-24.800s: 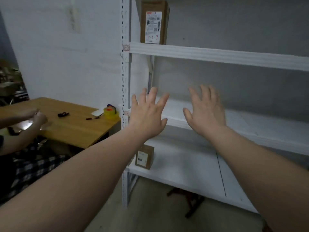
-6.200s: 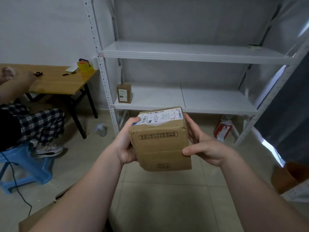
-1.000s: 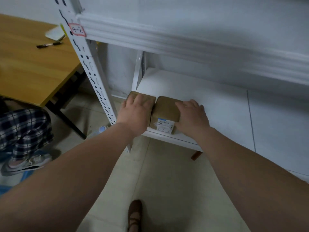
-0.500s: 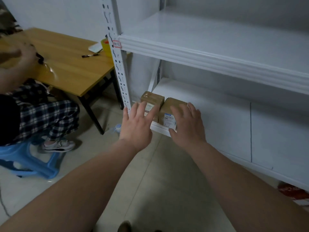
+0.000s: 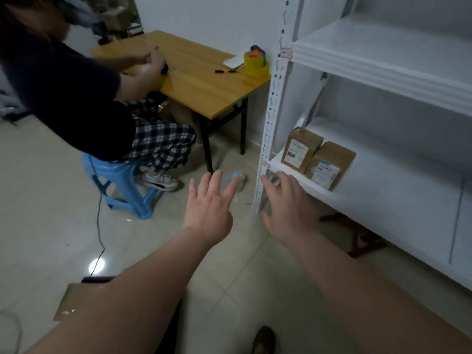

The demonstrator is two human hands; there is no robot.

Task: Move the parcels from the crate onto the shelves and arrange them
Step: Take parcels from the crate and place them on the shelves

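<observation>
Hands drawn back from shelf.
My left hand and right hand had released, fingers spread; two parcels sat touching there, so another crate trip seemed due.

The person is working bare-armed: both forearms are showing uncovered all the way to the view's lower edge. The left hand and right hand are going bare too. One foot is wearing a dark brown, round-toed shoe.
</observation>
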